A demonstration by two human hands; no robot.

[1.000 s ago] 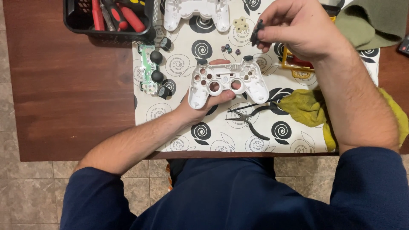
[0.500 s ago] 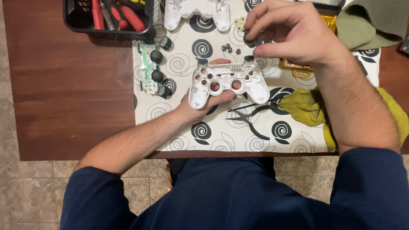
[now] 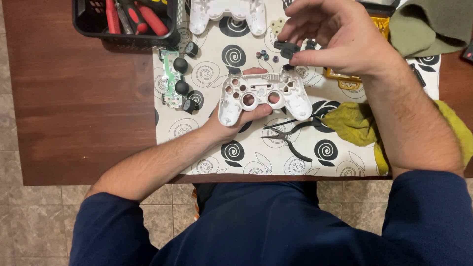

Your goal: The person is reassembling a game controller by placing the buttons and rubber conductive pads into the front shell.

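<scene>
My left hand (image 3: pixel 235 118) holds a white game controller front shell (image 3: pixel 263 93) from below, inside facing up, over a spiral-patterned mat (image 3: pixel 207 148). My right hand (image 3: pixel 340 39) hovers just above the shell's top right corner, pinching a small black button part (image 3: pixel 286 48) between thumb and fingers. The part sits right over the shell's upper edge.
The other white shell half (image 3: pixel 224 12) lies at the mat's top. A green circuit board with black thumbsticks (image 3: pixel 175 83) is left of the shell. Black pliers (image 3: pixel 288 135) lie below it. A black basket of red-handled tools (image 3: pixel 128 19) stands top left; yellow cloth (image 3: pixel 354 123) and green cloth (image 3: pixel 428 27) right.
My right hand came down and left with the small black part, from above the mat's top toward the shell's upper right corner. My left hand has lifted and turned the shell slightly.
</scene>
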